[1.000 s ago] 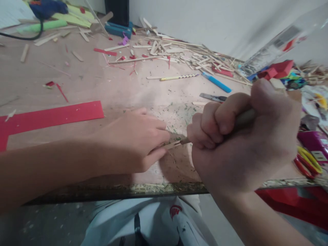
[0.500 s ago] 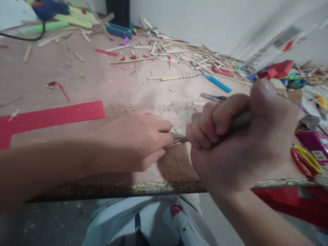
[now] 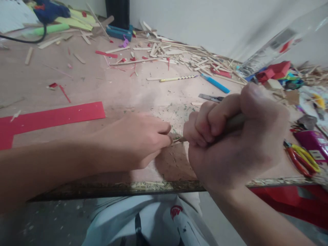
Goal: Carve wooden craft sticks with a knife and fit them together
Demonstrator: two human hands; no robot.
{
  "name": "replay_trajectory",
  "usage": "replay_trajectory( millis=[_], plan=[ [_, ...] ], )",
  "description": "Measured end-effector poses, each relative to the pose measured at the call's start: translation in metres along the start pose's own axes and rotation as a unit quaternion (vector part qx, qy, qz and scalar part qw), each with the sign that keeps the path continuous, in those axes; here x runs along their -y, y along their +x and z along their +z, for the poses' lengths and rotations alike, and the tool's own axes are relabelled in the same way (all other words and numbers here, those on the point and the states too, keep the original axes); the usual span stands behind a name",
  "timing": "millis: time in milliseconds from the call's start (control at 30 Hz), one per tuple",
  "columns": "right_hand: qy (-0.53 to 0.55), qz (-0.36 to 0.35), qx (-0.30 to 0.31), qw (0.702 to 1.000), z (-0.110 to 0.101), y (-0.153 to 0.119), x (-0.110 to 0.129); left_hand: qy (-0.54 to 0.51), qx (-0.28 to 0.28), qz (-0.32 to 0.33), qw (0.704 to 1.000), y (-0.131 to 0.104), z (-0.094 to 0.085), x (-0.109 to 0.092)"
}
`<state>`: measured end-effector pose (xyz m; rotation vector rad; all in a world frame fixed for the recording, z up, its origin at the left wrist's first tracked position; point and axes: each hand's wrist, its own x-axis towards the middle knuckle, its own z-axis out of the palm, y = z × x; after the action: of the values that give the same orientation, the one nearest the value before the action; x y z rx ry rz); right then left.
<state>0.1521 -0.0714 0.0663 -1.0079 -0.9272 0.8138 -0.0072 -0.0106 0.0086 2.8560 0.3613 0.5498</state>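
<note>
Pale wood forms the thin flat strip (image 3: pixel 176 141) under the left hand (image 3: pixel 142 140), whose fingers bunch over it, any pinch hidden; the right hand (image 3: pixel 230 147) is clenched round a slim greyish-brown tool (image 3: pixel 182 139), tip at the strip. Fine dark-green shavings (image 3: pixel 175 131) fleck the pinkish wooden tabletop (image 3: pixel 128 90): work looks begun, unfinished.

Hazy, muted light leaves a dark shadow on the table (image 3: pixel 138 92), fine detail blurred.
</note>
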Motion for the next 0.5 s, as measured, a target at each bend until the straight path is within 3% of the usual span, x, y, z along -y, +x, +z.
replay_trajectory(
  millis=[233,367,500],
  plan=[
    [0.027,-0.043,0.012,0.999,0.005,-0.005,-0.005,-0.005,0.046,-0.014,0.999,0.001,-0.002,0.002],
    [0.035,-0.025,0.027,0.999,0.008,-0.003,-0.007,-0.017,0.084,-0.01,0.996,0.004,-0.012,-0.001],
    [0.039,-0.017,0.024,0.999,0.009,-0.002,-0.008,-0.013,0.088,-0.025,0.996,0.005,-0.018,-0.006]
  ],
)
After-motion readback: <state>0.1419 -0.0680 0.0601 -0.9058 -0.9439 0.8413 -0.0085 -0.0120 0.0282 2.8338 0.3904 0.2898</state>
